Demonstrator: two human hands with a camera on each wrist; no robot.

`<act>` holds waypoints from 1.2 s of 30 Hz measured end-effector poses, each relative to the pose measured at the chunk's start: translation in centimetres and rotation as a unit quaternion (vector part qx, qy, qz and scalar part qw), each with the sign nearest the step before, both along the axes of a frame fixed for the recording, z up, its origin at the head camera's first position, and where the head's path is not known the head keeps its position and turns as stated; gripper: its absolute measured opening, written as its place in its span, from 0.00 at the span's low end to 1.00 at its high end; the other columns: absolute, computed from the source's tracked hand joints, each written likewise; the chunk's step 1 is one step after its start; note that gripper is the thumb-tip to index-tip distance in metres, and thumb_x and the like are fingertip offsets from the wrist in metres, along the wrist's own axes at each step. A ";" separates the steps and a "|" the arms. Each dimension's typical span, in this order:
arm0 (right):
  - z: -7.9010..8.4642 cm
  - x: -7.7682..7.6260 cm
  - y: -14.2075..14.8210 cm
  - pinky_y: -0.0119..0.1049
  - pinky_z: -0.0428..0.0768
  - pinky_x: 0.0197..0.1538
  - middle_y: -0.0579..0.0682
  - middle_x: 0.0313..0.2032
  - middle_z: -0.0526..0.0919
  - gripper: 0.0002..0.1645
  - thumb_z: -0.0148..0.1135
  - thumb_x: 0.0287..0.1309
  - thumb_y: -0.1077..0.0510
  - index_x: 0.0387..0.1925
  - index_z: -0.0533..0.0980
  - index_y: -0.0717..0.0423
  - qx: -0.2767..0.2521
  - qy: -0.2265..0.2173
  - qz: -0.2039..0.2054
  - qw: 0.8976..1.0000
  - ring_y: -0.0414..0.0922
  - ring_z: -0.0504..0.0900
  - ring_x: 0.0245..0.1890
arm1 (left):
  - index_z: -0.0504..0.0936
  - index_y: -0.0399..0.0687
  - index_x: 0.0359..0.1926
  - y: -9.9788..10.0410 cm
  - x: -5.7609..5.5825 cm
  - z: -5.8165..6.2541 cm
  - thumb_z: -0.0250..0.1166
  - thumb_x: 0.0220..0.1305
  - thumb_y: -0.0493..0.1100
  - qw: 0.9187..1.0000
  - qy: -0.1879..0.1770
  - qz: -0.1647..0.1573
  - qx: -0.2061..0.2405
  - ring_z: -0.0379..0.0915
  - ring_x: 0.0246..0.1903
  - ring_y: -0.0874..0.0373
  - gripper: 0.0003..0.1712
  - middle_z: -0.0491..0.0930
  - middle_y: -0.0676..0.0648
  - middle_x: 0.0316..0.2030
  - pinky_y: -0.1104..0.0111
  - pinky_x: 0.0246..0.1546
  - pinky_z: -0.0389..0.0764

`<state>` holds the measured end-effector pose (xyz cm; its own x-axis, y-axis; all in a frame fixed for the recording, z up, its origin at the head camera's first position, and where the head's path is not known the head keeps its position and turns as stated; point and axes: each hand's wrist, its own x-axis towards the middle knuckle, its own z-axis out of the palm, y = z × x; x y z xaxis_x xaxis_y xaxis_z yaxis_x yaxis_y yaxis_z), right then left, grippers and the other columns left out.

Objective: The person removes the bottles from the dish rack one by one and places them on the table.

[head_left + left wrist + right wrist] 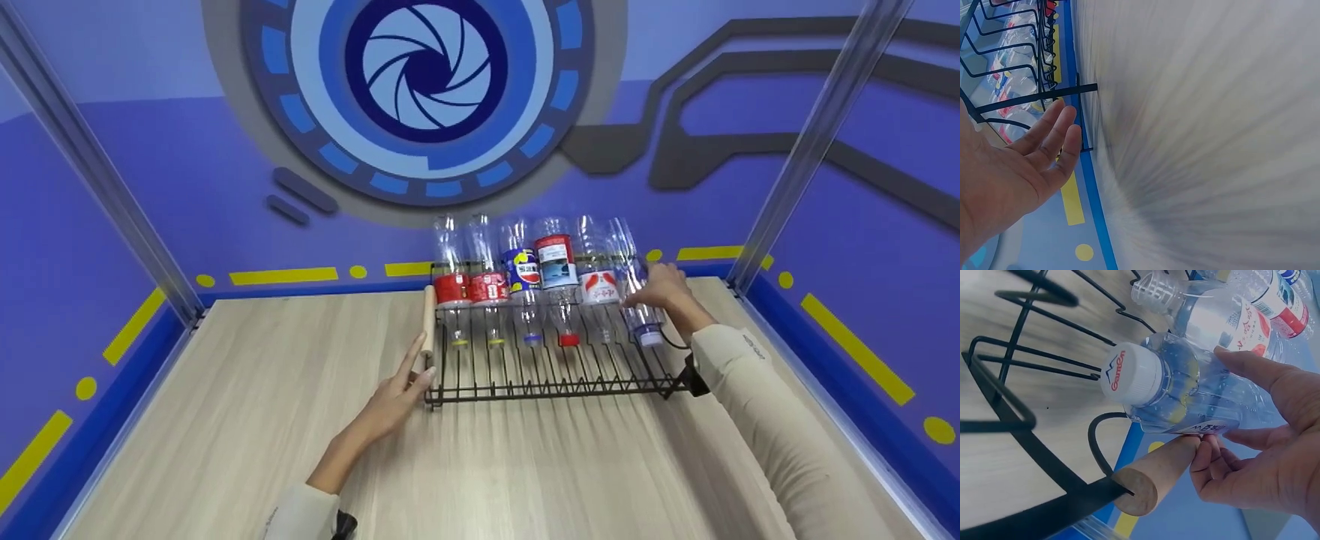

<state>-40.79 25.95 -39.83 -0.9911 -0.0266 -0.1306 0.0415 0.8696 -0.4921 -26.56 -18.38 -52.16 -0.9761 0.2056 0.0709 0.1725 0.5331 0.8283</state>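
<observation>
Holding 1 bottle (632,274) | right hand (664,286) | 6 bottles (556,259) total | 1 rack (555,389)

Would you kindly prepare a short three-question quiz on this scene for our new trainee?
1. How many bottles are on the wire rack?
2. True or false: the left hand is holding a bottle.
3. What colour is the cap of the right-end bottle, held by the right hand: (a) red, (b) white or (c) yellow?

Key:
1. Six.
2. False; its fingers are at the rack's left wooden handle.
3. (b) white.
</observation>
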 end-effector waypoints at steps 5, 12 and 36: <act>-0.3 0.3 0.4 0.63 0.58 0.75 0.75 0.74 0.56 0.58 0.72 0.54 0.60 0.78 0.49 0.70 -0.095 -0.007 -0.018 0.995 0.72 0.56 0.74 | 0.40 0.74 0.82 0.1 0.1 -0.1 0.47 0.79 0.63 1.000 0.001 0.000 0.000 0.79 0.45 0.52 0.39 0.83 0.41 0.49 0.45 0.52 0.78; -0.7 0.6 1.1 0.62 0.63 0.74 0.74 0.74 0.58 0.56 0.70 0.56 0.61 0.78 0.48 0.68 -0.153 0.023 -0.011 0.988 0.69 0.61 0.72 | 0.39 0.72 0.82 0.3 0.5 -0.1 0.46 0.79 0.63 1.000 -0.004 0.000 -0.002 0.79 0.45 0.52 0.39 0.83 0.41 0.47 0.46 0.51 0.77; 2.4 2.6 1.7 0.62 0.64 0.73 0.70 0.74 0.59 0.59 0.72 0.61 0.53 0.80 0.45 0.64 -0.191 0.108 0.030 0.975 0.67 0.61 0.73 | 0.39 0.73 0.82 -0.6 0.0 0.3 0.49 0.80 0.59 0.999 -0.023 -0.026 0.026 0.77 0.44 0.52 0.40 0.80 0.39 0.50 0.55 0.46 0.78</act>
<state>-38.16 27.63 -37.41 -0.9895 -0.0911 0.1121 -0.1444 0.6186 -0.7723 -26.60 -19.02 -51.84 -0.9665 0.2539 0.0382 0.1601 0.4799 0.8626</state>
